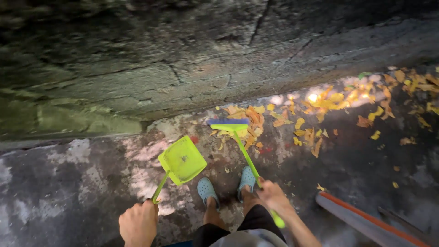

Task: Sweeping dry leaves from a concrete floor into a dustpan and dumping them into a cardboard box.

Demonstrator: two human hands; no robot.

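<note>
Broom gripped by right hand fingers; left hand fingers clench dustpan handle.

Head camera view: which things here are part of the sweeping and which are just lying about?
In use:
- left hand gripping the lime-green plastic dustpan
- right hand gripping the lime-green long-handled broom
- yellow and orange fallen leaves at the broom head

Lying about:
- grey bar with an orange edge
- cracked stone wall
</note>
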